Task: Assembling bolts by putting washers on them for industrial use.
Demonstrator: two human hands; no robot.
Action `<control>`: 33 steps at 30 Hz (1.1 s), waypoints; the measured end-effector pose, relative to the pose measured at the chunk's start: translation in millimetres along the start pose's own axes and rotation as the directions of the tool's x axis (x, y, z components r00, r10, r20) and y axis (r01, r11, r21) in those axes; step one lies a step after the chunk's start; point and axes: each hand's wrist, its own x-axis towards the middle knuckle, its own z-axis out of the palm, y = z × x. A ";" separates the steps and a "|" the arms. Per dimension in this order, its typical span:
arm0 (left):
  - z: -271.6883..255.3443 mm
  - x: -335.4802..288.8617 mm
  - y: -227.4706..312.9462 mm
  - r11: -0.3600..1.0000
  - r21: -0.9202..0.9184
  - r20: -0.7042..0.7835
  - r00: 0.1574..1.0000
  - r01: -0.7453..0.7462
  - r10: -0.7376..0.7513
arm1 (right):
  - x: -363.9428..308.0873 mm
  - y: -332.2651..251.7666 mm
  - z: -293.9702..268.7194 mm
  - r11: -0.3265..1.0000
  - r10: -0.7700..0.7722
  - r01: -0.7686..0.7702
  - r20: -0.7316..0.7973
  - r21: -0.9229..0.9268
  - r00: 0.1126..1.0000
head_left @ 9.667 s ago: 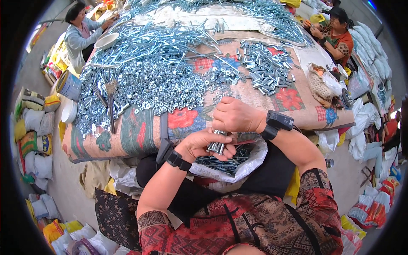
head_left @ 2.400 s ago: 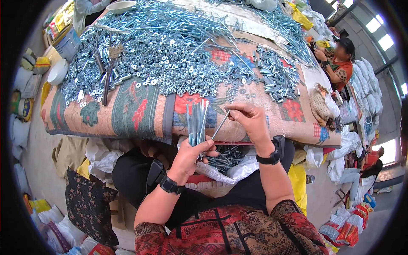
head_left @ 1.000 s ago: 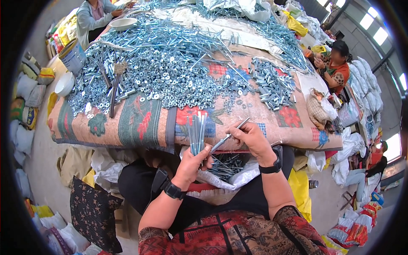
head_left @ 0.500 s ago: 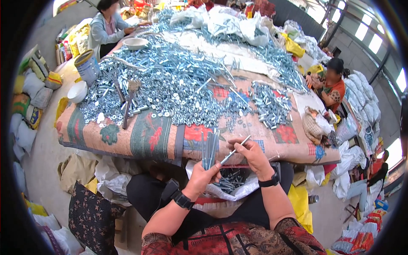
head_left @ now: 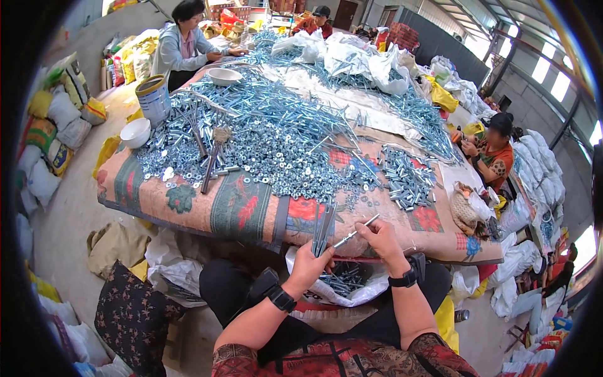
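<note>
My left hand (head_left: 311, 267) is closed around a bundle of thin grey metal rods (head_left: 323, 229) that stand up out of the fist. My right hand (head_left: 380, 241) pinches a single shiny metal rod (head_left: 347, 239), held slanting up to the right. Its lower end meets the thumb of my left hand. Below both hands an open white sack (head_left: 370, 288) sits between my knees, with many dark metal pieces (head_left: 344, 278) inside. Just beyond the hands lie a heap of washers and nuts (head_left: 276, 163) and a smaller pile of short metal sleeves (head_left: 408, 179).
A patterned cloth (head_left: 251, 207) covers the wide table. Long rods (head_left: 264, 100) are heaped farther back. At the left stand a white bowl (head_left: 135, 132) and a paint bucket (head_left: 153, 100). One person (head_left: 182, 50) sits far left, another (head_left: 493, 151) at the right. Filled sacks (head_left: 69, 119) line the left.
The view has tilted up and shifted, so the table and people sit lower and farther right. Both hands keep their hold, the slanting rod still between them.
</note>
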 end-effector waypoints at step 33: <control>-11.2 41.6 16.9 0.991 0.117 -0.063 0.996 0.064 -0.057 | 38.4 6.5 8.7 0.997 0.078 -0.079 0.025 0.019 0.997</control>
